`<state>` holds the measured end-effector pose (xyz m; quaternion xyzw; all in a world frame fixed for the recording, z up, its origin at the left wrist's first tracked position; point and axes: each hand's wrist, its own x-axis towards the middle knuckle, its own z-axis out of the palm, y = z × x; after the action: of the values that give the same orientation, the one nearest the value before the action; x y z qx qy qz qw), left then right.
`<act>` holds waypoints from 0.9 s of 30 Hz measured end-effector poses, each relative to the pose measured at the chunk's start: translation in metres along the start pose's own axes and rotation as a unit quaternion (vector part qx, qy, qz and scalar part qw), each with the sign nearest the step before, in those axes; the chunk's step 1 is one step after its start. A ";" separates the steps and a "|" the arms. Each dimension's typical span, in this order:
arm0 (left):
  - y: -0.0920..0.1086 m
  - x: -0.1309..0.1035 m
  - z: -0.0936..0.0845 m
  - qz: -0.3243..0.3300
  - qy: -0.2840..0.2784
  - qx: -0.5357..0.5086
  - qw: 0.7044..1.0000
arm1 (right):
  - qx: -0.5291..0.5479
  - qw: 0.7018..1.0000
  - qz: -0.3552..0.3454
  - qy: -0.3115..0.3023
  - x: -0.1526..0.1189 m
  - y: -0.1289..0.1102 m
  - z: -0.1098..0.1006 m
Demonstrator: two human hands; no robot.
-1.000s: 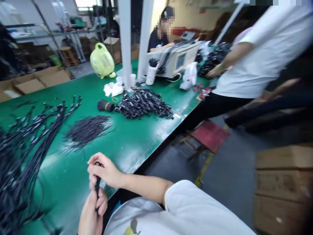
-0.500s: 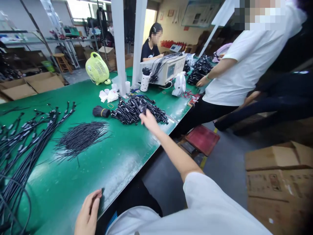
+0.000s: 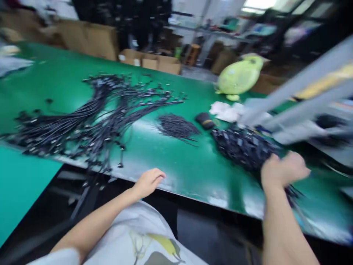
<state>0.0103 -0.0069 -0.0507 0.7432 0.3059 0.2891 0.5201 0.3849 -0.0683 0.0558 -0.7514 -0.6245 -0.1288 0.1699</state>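
Note:
My right hand (image 3: 284, 169) is at the near right end of a heap of bundled black cables (image 3: 245, 147); motion smears its fingers, and what they hold, if anything, is hidden. By the table's front edge rests my left hand (image 3: 150, 182), its fingers curled together and their inner side hidden. Loose thin black ties (image 3: 178, 126) lie in a flat pile at the middle. A banded bundle of black ties (image 3: 204, 120) sits between that pile and the heap. Long black cables with connectors (image 3: 91, 106) spread over the left side of the green table (image 3: 204, 169).
Behind the heap are a yellow-green fan (image 3: 238, 77), crumpled white paper (image 3: 226, 111) and slanting white posts (image 3: 303, 88). Cardboard boxes (image 3: 161, 63) stand beyond the table's far edge. A teal surface (image 3: 24, 184) adjoins at the lower left.
The view has swung left, bringing the long cables to the left into full view. My right hand has moved from the top of the heap to its near right end.

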 end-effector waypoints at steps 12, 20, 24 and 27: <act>-0.006 -0.102 -0.047 0.041 0.300 0.147 0.942 | 0.106 0.978 -0.178 0.020 -0.060 -0.156 0.135; -0.059 -0.145 -0.103 -0.230 0.506 -0.282 0.782 | 0.073 0.988 -0.138 -0.007 -0.056 -0.152 0.138; -0.043 -0.124 -0.095 -0.177 0.454 -0.364 0.794 | 0.073 0.991 -0.111 -0.023 -0.054 -0.157 0.135; -0.032 -0.106 -0.117 -0.128 0.491 -0.217 0.834 | 0.067 0.992 -0.106 -0.028 -0.053 -0.158 0.132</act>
<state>-0.1509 -0.0087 -0.0585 0.3255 0.5432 0.6057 0.4818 0.2173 -0.0349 -0.0712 -0.6709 -0.7126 -0.0826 0.1877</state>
